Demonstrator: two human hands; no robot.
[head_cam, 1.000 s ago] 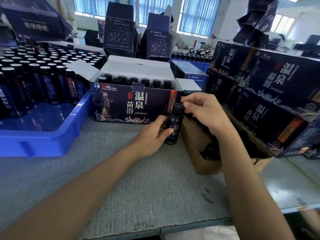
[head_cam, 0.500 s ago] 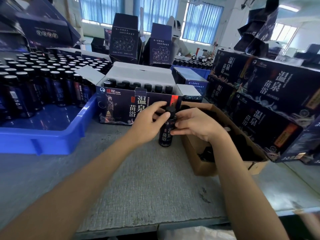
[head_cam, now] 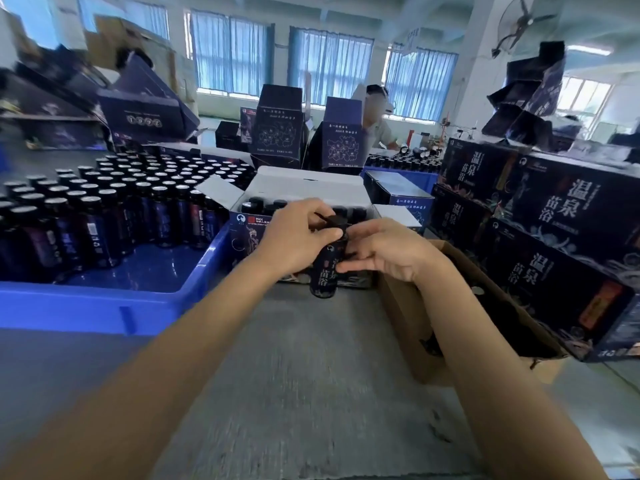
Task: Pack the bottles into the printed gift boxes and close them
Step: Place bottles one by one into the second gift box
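A dark bottle (head_cam: 325,271) with a black cap stands upright on the grey table, just in front of the open printed gift box (head_cam: 304,183). My left hand (head_cam: 294,237) curls around its neck and cap from the left. My right hand (head_cam: 384,251) holds the bottle's body from the right, fingers pointing left. The gift box has white flaps folded out and a row of black-capped bottles inside, partly hidden behind my hands.
A blue tray (head_cam: 114,306) with several dark bottles fills the left. A brown cardboard carton (head_cam: 408,323) sits right of the bottle. Stacked closed gift boxes (head_cam: 561,244) stand at the right. More boxes and a person (head_cam: 375,123) are behind.
My left hand went from the bottle's lower body up to its neck and cap. My right hand dropped from the cap to the body. The camera tilted up.
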